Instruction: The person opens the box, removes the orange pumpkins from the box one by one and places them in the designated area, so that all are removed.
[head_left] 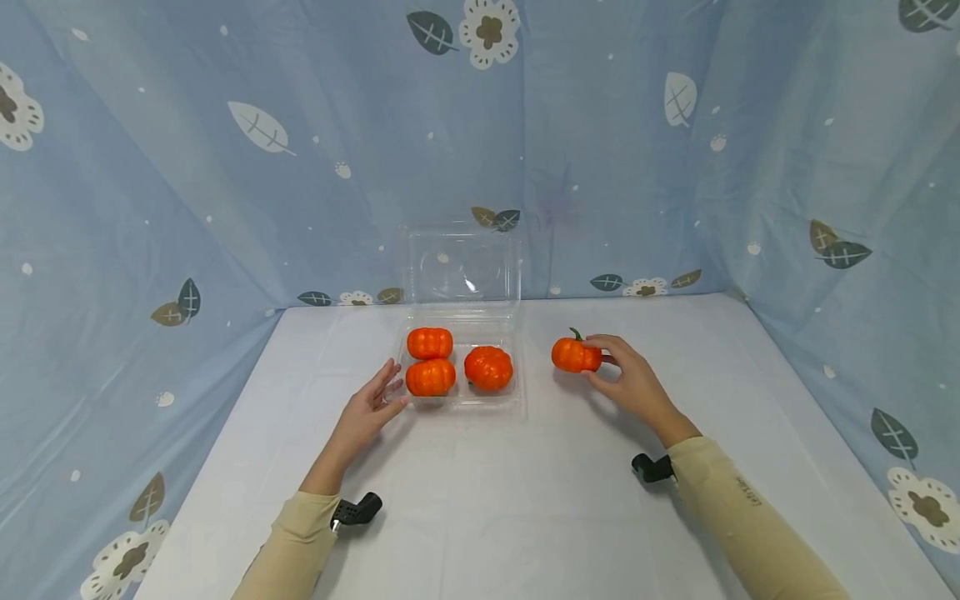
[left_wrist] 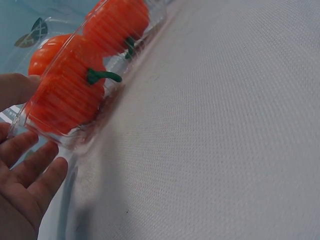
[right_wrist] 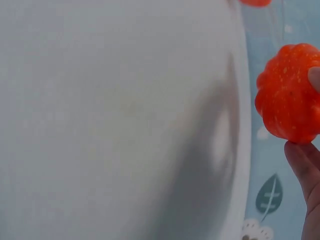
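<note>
A small orange toy pumpkin (head_left: pixel 574 355) with a green stem is pinched between the thumb and fingers of my right hand (head_left: pixel 633 383), to the right of a clear plastic clamshell box (head_left: pixel 480 400). Above its shadow, the pumpkin hangs over the white cloth. Inside the box sit more pumpkins: one at the back left (head_left: pixel 430 342), one at the front left (head_left: pixel 431 377) and one on the right (head_left: pixel 488 368). At the box's front left corner is my left hand (head_left: pixel 363 421), fingers loosely spread; its thumb (left_wrist: pixel 20 89) overlaps the rim in the left wrist view.
The clear lid (head_left: pixel 461 265) stands raised behind the box, near the blue patterned curtain (head_left: pixel 585 150) that encloses the back and sides. White cloth (head_left: pixel 480 517) covers the table. A black wrist camera hangs at each sleeve, left (head_left: pixel 360 509) and right (head_left: pixel 651 468).
</note>
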